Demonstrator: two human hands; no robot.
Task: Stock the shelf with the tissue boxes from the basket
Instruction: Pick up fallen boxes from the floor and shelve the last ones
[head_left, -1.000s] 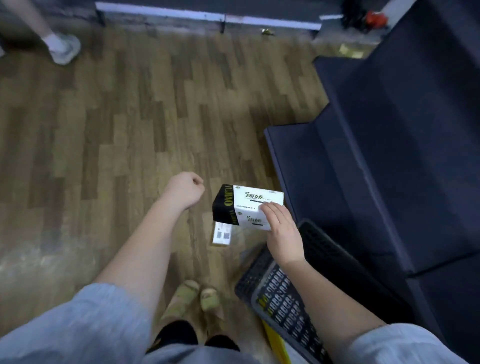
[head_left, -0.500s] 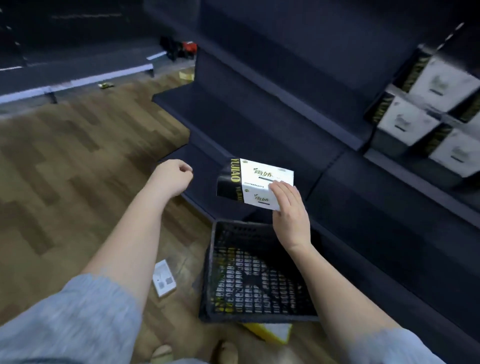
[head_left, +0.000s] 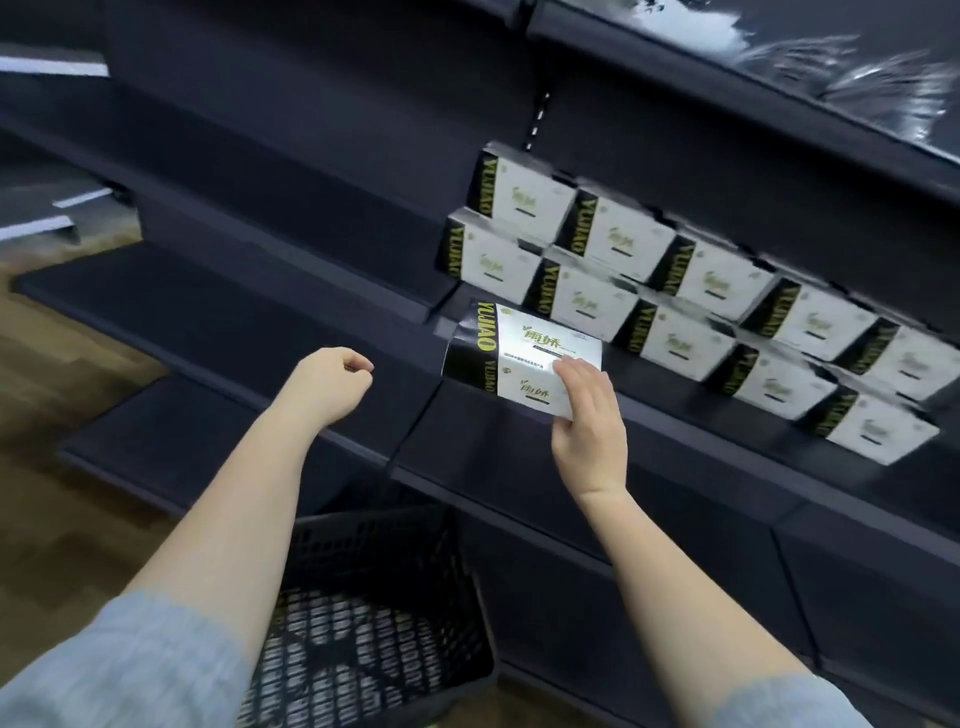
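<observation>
My right hand (head_left: 589, 423) grips a white tissue box (head_left: 511, 356) with a black and green end, holding it at the front edge of a dark shelf (head_left: 675, 410). Just right of it, several matching tissue boxes (head_left: 691, 296) stand stacked in rows on that shelf. My left hand (head_left: 332, 382) is curled into a loose fist with nothing in it, hovering left of the held box. The black plastic basket (head_left: 374, 587) sits on the floor below my arms; its lattice bottom shows through.
Dark shelving (head_left: 218, 312) stretches left, with bare boards at several levels. A higher shelf (head_left: 753, 93) overhangs the stacked boxes. Wooden floor (head_left: 47, 415) shows at the left.
My view swung up from the floor and basket to the shelf. My right hand carried the tissue box up to the shelf edge beside the stacked boxes. My left fist stayed alongside.
</observation>
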